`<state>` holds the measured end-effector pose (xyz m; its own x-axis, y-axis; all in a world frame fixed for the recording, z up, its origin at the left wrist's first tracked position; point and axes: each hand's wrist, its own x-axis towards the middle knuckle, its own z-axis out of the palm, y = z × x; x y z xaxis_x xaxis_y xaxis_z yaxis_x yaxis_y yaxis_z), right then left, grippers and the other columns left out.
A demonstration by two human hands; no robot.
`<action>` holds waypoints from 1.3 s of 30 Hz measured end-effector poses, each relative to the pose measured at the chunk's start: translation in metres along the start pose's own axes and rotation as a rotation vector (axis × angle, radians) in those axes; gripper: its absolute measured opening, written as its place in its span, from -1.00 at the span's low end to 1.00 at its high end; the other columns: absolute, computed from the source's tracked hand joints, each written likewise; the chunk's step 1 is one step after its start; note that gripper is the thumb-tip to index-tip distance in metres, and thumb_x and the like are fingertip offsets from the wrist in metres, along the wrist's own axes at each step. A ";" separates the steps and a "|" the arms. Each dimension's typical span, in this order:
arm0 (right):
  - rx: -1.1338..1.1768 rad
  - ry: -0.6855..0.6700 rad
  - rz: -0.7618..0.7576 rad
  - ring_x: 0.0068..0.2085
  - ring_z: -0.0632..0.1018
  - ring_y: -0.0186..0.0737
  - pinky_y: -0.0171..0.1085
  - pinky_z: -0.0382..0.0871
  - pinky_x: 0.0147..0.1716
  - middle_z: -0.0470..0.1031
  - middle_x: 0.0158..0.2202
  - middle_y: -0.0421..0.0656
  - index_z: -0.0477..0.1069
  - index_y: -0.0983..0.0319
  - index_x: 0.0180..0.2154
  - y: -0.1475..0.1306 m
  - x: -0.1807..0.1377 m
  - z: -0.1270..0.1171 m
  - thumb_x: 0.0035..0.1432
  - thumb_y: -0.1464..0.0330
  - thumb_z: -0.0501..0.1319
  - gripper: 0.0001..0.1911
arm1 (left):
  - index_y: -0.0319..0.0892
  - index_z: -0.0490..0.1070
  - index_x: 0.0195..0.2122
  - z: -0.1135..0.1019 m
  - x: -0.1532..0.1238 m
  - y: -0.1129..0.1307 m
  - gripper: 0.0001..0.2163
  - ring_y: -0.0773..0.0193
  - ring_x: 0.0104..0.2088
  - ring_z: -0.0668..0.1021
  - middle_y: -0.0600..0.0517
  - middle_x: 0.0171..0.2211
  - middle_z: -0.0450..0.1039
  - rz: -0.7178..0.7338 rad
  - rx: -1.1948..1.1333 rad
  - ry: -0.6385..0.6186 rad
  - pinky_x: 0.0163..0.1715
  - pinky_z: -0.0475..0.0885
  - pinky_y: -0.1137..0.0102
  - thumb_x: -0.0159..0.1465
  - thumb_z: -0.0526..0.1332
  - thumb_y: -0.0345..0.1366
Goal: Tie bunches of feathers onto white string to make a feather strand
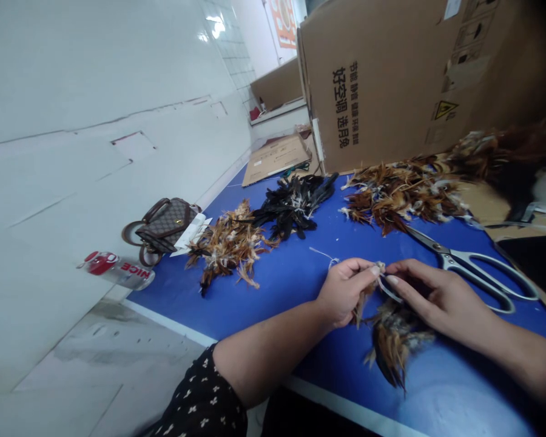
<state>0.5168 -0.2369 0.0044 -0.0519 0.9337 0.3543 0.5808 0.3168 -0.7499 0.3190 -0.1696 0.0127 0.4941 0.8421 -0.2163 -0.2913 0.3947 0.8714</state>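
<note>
My left hand (344,291) is closed in a pinch on the quill ends of a small bundle of brown feathers (394,340), which hangs down over the blue table (282,285). My right hand (430,294) meets it from the right, fingertips pinched at the same quill ends on a thin white thread (327,258). The thread trails off to the left behind my left hand. Large silver scissors (475,270) lie flat just behind my right hand.
Feather piles lie on the blue table: brown and white (227,246), black (295,206), brown (403,194). A big cardboard box (409,73) stands behind them. On the floor to the left are a brown handbag (164,227) and a plastic bottle (118,270).
</note>
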 end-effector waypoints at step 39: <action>0.512 0.080 0.438 -0.45 0.56 -0.14 -0.21 0.43 -0.50 0.70 -0.38 0.02 0.75 0.25 -0.24 -0.003 0.002 -0.003 0.17 -0.16 0.54 -0.43 | -0.16 0.74 -0.05 -0.012 -0.005 0.000 -0.82 0.15 -0.06 0.66 -0.15 -0.05 0.62 0.471 0.483 -0.170 0.09 0.56 0.25 0.40 0.40 -0.25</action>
<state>0.5176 -0.2360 0.0092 0.1723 0.9849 -0.0170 0.0756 -0.0304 -0.9967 0.3071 -0.1693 0.0084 0.5377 0.7986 0.2706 -0.1286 -0.2395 0.9624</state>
